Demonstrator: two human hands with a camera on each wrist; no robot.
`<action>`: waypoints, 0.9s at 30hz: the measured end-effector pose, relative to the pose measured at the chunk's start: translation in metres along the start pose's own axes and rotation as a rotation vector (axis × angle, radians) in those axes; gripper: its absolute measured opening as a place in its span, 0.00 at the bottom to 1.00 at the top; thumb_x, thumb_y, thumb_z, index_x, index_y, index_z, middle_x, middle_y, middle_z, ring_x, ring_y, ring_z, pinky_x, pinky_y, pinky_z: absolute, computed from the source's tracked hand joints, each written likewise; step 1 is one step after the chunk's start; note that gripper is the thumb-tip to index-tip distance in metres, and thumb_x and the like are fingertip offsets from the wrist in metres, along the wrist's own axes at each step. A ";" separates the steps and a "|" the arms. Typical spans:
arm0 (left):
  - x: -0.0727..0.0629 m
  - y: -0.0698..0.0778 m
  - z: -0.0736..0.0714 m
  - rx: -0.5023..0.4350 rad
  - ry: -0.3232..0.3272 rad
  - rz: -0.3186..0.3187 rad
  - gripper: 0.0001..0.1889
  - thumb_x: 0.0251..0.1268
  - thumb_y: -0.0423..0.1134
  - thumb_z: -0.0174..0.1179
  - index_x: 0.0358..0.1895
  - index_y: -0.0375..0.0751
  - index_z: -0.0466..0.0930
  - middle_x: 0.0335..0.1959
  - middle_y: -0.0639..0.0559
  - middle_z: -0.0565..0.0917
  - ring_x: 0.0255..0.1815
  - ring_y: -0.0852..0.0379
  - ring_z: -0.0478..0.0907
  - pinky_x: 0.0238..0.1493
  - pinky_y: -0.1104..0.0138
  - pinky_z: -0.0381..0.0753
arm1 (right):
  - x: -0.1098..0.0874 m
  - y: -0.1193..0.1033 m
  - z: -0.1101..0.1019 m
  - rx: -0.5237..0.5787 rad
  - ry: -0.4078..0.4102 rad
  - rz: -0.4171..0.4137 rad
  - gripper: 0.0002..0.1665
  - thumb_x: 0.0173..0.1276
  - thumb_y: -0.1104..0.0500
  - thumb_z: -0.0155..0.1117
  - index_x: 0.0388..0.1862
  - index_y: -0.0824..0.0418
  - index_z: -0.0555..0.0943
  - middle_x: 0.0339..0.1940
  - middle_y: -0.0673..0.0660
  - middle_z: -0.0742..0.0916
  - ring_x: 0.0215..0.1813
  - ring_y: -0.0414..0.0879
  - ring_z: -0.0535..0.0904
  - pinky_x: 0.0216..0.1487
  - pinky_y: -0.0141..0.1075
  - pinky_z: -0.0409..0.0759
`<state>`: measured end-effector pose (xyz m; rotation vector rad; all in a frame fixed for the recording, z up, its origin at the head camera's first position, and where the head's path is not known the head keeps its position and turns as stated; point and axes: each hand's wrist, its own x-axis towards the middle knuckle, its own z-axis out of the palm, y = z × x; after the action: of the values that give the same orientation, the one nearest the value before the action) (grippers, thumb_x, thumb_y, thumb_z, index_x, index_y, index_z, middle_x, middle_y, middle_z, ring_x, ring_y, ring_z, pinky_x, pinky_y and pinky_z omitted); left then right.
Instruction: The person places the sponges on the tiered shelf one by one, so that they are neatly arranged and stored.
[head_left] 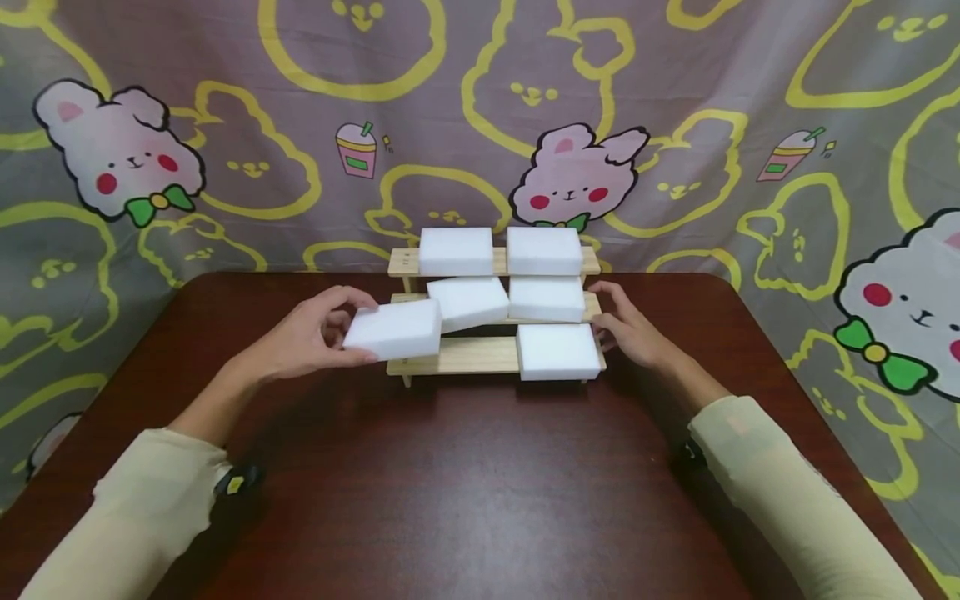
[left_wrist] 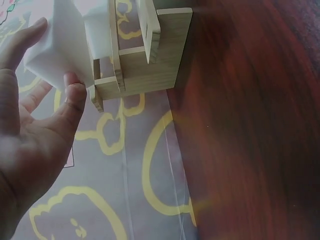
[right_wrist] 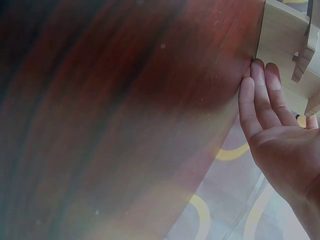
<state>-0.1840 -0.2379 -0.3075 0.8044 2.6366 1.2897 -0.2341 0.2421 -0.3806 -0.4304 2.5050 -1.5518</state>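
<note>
My left hand (head_left: 322, 329) grips a white sponge block (head_left: 393, 330) by its left end, thumb below and fingers above. The block hangs at the left of a three-tier wooden rack (head_left: 472, 357), in front of its middle and bottom tiers. In the head view it overlaps another white sponge (head_left: 472, 300), which sits askew on the middle tier. A straighter sponge (head_left: 546, 298) lies to that one's right. My right hand (head_left: 628, 329) is at the rack's right end; in the right wrist view its straight fingers (right_wrist: 272, 77) lie against the wooden side panel (right_wrist: 280, 37).
Two sponges, one at left (head_left: 456, 250) and one at right (head_left: 543, 250), sit on the top tier. Another sponge (head_left: 558, 352) occupies the bottom tier's right end. The rack stands toward the back of a dark wooden table (head_left: 480, 483), before a cartoon-patterned curtain (head_left: 450, 108).
</note>
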 end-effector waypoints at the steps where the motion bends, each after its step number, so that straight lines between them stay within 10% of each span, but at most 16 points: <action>1: -0.001 0.000 0.000 -0.002 0.005 -0.005 0.32 0.53 0.31 0.79 0.61 0.37 0.74 0.49 0.42 0.78 0.33 0.49 0.78 0.32 0.66 0.76 | 0.000 0.000 0.000 0.001 0.000 -0.001 0.29 0.79 0.63 0.47 0.76 0.61 0.55 0.33 0.63 0.80 0.36 0.48 0.80 0.38 0.46 0.83; 27: -0.006 0.005 -0.002 0.092 0.116 0.000 0.32 0.53 0.34 0.80 0.62 0.38 0.77 0.52 0.44 0.76 0.37 0.49 0.81 0.37 0.69 0.81 | -0.001 0.000 0.000 0.004 0.000 0.003 0.29 0.80 0.63 0.47 0.76 0.60 0.55 0.34 0.64 0.80 0.36 0.47 0.79 0.37 0.44 0.83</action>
<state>-0.1774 -0.2404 -0.3032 0.7632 2.8052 1.2602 -0.2336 0.2422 -0.3803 -0.4258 2.5009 -1.5552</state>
